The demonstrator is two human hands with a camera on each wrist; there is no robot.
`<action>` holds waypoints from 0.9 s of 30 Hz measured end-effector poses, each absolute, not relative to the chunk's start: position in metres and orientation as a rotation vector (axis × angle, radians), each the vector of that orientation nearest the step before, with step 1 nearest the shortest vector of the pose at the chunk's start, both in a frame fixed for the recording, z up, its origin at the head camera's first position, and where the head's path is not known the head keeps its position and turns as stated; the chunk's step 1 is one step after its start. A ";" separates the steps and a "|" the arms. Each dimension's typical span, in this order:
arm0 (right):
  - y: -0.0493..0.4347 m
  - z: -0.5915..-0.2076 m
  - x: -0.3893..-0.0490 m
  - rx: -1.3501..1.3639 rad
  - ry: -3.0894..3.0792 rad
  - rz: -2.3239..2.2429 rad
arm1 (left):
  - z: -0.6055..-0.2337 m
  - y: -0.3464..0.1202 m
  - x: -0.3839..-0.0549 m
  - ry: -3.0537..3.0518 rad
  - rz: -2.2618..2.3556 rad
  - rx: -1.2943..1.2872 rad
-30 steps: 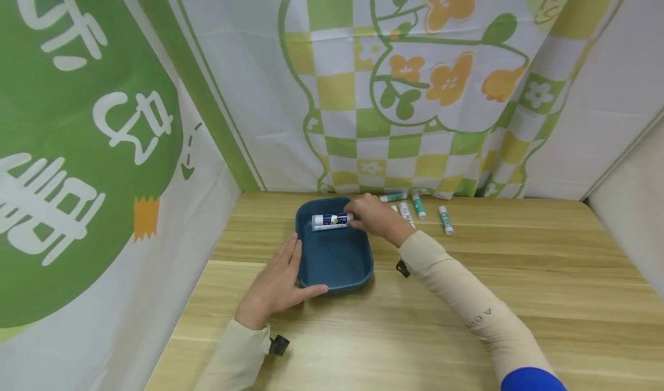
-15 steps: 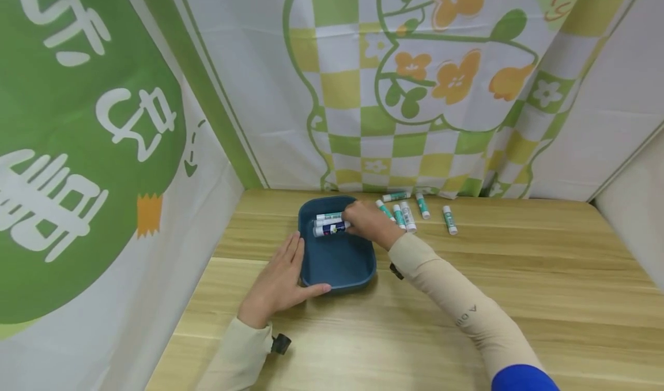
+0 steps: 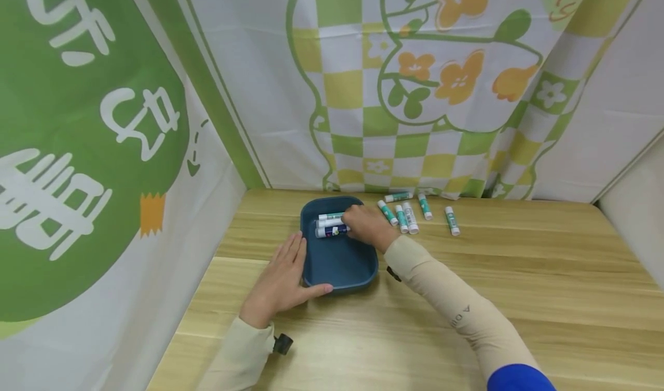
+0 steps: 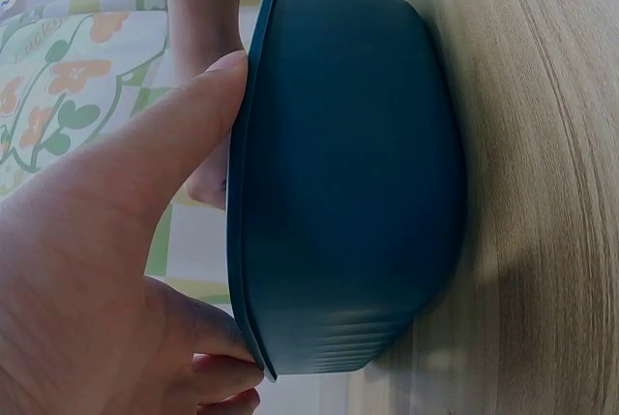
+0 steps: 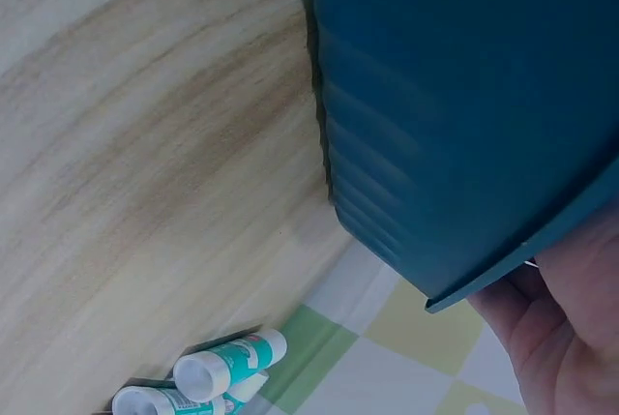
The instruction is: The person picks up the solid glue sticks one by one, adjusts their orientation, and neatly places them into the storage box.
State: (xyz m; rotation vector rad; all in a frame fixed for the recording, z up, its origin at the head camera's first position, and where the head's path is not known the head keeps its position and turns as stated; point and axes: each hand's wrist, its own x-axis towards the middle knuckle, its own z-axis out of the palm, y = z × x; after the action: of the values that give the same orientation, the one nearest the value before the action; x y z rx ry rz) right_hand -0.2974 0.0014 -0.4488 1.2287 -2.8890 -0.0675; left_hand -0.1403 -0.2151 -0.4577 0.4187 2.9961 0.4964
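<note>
A dark blue plastic bin stands on the table, with several glue sticks lying side by side toward its back. My right hand reaches into it over the right rim, fingertips at the right end of a navy-labelled glue stick. Behind that stick lie a white glue stick and a teal-labelled glue stick, their right ends hidden by the hand. My left hand rests at the bin's left front corner, fingers straight along the side and thumb on the front rim. In the left wrist view, the thumb touches the rim.
Right of the bin, several loose glue sticks lie on the wooden table; one glue stick sits apart farther right. A patterned curtain hangs along the table's back edge, and a green-and-white cloth covers the left side.
My right hand has brought the navy glue stick lower and toward me, so it lies in front of the other two in the bin. My left hand keeps its place on the bin.
</note>
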 end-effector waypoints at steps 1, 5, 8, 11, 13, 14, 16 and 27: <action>0.001 -0.449 -0.297 1.224 -2.889 -0.073 | -0.457 -0.215 -0.140 2.995 0.502 0.420; 0.001 -0.448 -0.297 1.209 -2.894 -0.084 | -0.457 -0.214 -0.140 2.981 0.518 0.410; 0.002 -0.449 -0.297 1.196 -2.889 -0.094 | -0.458 -0.213 -0.141 2.974 0.521 0.405; 0.003 -0.450 -0.297 1.191 -2.869 -0.099 | -0.457 -0.213 -0.141 2.973 0.518 0.409; 0.004 -0.450 -0.297 1.200 -2.851 -0.089 | -0.457 -0.213 -0.141 2.981 0.514 0.415; 0.004 -0.451 -0.298 1.207 -2.843 -0.080 | -0.456 -0.213 -0.141 2.983 0.514 0.416; 0.005 -0.451 -0.298 1.224 -2.828 -0.048 | -0.456 -0.213 -0.140 2.988 0.515 0.418; 0.029 -0.421 -0.293 1.225 -2.783 0.275 | -0.457 -0.215 -0.141 2.986 0.509 0.405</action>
State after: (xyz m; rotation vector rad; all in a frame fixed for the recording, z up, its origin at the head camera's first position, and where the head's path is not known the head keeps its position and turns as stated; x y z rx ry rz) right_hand -0.2927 0.0290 -0.4210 1.2254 -2.7829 0.2750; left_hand -0.1405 -0.2151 -0.4568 0.4046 2.9860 0.5087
